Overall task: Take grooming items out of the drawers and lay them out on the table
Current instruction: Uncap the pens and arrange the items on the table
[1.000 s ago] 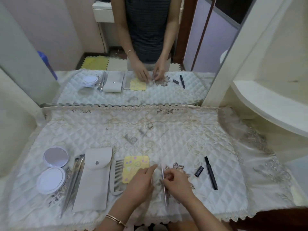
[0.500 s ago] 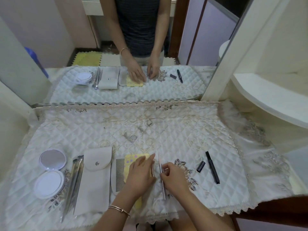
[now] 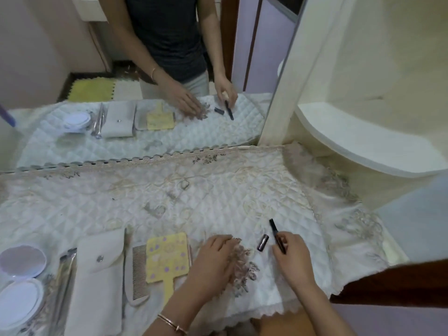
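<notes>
Grooming items lie along the near edge of the quilted white table cloth: an open round compact mirror, thin metal tools, a white snap pouch, a beige comb and a yellow dotted paddle mirror. My left hand rests palm down on the cloth just right of the yellow mirror, fingers spread, holding nothing. My right hand pinches the near end of a slim black pencil, whose far end points away from me. Its small dark cap lies loose between my hands.
A large wall mirror stands along the table's back edge and reflects a person's torso, hands and the items. A cream curved shelf juts out at the right. The dark wooden table edge shows at the front right.
My right hand has let go of the thin metal tool and moved right onto the black pencil. My left hand shifted right off the yellow mirror and flattened on the cloth.
</notes>
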`<state>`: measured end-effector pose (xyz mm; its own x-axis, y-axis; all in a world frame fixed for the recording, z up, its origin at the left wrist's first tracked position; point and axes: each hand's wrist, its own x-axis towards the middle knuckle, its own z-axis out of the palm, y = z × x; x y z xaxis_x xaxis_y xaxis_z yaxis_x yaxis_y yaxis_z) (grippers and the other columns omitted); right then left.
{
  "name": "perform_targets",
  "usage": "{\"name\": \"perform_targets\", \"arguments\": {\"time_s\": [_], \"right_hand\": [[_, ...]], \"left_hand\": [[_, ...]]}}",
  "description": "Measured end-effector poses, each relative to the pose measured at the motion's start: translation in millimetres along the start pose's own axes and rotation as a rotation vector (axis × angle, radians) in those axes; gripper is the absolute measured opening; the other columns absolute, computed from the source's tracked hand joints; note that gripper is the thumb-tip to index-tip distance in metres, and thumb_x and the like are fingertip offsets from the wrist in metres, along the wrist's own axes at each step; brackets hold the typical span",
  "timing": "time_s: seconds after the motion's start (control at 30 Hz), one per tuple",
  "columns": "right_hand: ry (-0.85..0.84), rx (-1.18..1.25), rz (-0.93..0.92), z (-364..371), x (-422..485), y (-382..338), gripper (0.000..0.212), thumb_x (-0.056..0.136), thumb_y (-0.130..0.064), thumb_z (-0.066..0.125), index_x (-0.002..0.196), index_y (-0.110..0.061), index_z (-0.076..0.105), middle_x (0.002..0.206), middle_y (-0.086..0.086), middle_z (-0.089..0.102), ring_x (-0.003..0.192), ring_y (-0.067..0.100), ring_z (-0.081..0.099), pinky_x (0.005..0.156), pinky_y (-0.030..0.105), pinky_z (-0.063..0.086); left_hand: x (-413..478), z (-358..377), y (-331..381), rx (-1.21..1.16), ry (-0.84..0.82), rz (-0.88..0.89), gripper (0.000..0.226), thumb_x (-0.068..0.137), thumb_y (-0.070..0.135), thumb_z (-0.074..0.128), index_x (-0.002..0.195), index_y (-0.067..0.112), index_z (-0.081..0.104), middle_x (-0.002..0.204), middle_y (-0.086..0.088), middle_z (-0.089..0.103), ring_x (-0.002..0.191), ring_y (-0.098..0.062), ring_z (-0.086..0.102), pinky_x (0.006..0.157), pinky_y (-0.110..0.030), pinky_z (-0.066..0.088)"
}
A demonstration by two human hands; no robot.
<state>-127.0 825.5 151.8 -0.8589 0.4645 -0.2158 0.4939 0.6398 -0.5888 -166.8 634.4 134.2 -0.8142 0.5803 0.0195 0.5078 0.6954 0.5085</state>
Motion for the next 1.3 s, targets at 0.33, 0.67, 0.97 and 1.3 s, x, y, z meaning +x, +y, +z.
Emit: {"name": "perform_targets", "arguments": {"time_s": [0.33,0.67,0.97,1.3], "right_hand": [[-0.171,0.012,-0.038,-14.1,33.2,22.8,0.005,0.089,-0.022,0.054,0.093,-0.023,0.055,0.084,-0.004,0.055,0.074,0.011,0.051,0.055,0.012,0.035],[-0.402,0.151,-0.090,24.9,7.5,-22.9,0.016,0.086,-0.018,0.057,0.100,-0.018,0.063,0.083,0.002,0.061,0.074,0.018,0.057,0.069,0.029,0.049],[-0.409,0.144,-0.150,50.0,-11.7,-51.9,0.015,0.085,-0.012,0.058,0.094,-0.023,0.062,0.087,0.006,0.063,0.067,0.010,0.052,0.068,0.025,0.048],[-0.336,0.048,-0.143,70.2,-26.3,-77.2,0.016,0.081,-0.019,0.061,0.096,-0.012,0.064,0.078,0.002,0.063,0.075,0.020,0.059,0.074,0.034,0.050]], "left_hand": [[69.4,29.3,57.7,0.083,-0.291,0.079,0.054,0.086,0.003,0.044,0.138,0.008,0.034,0.149,-0.009,0.032,0.138,-0.026,0.028,0.112,-0.033,0.025],[-1.8,13.4,16.2,0.113,-0.034,-0.276,0.051,0.068,0.023,0.072,0.116,0.016,0.059,0.113,0.003,0.064,0.104,-0.020,0.062,0.088,-0.027,0.050],[-17.6,-2.5,-29.2,0.180,-0.046,-0.216,0.069,0.041,0.026,0.089,0.104,0.013,0.065,0.099,-0.001,0.073,0.093,-0.019,0.069,0.076,-0.033,0.057],[-23.1,-7.5,-47.0,0.000,-0.042,-0.184,0.061,0.075,0.014,0.064,0.132,0.010,0.044,0.134,-0.008,0.053,0.130,-0.023,0.042,0.109,-0.031,0.030]]}}
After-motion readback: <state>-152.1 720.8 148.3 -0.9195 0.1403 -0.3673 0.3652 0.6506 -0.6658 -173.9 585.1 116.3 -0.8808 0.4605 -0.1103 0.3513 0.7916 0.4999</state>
